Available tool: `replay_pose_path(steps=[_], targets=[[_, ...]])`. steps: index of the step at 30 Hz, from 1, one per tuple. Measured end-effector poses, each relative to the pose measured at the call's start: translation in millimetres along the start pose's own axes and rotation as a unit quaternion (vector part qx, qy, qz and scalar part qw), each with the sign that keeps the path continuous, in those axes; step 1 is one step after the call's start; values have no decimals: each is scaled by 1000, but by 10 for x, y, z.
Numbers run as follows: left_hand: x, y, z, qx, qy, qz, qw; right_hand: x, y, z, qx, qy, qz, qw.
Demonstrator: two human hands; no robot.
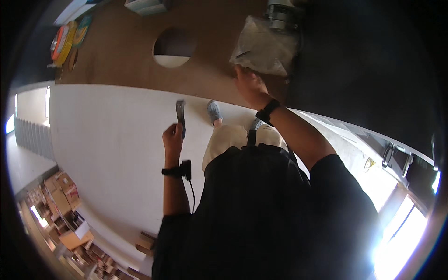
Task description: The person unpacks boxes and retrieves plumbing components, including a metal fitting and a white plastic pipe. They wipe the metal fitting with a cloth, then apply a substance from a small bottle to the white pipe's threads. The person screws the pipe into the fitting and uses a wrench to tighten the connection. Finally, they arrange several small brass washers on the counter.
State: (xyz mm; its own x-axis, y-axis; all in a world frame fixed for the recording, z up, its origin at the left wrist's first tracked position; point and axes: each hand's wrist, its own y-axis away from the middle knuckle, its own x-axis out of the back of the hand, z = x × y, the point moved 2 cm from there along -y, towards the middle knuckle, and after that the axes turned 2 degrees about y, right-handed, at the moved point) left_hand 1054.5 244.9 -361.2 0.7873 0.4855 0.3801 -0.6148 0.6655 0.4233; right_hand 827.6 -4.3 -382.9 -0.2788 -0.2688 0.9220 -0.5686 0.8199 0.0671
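Note:
My left hand (172, 138) is closed around a slim dark handheld tool with a shiny grey face (180, 114), held upright over the pale floor; its exact kind is unclear. On the brown board-topped table (210, 46) lies a crumpled clear plastic bag (266, 49) with a small dark slender thing on it. At the bag's near left corner is my right hand (252, 86), slightly blurred, its fingers stretched toward the plastic. Whether they touch it I cannot tell. Each wrist wears a black band.
The table has a round hole (175, 46). A grey-white device (280, 16) stands behind the bag, a pale box (147, 5) at the far edge. Colourful looped items (65, 42) lie far left. A black surface (364, 70) adjoins on the right. Cardboard boxes (63, 193) are piled lower left.

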Motion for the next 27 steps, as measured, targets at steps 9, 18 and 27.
replay_pose_path(steps=[9, 18, 27], targets=[[468, 1445, -1919, 268, 165, 171, 934, -156, 163, 14, -123, -239, 81, 960], [1029, 1253, -2702, 303, 244, 157, 907, -160, -176, -1386, -142, -467, -58, 871], [2035, 432, -2459, 176, 175, 182, 951, 317, -662, -4032, 0, -782, -409, 470]])
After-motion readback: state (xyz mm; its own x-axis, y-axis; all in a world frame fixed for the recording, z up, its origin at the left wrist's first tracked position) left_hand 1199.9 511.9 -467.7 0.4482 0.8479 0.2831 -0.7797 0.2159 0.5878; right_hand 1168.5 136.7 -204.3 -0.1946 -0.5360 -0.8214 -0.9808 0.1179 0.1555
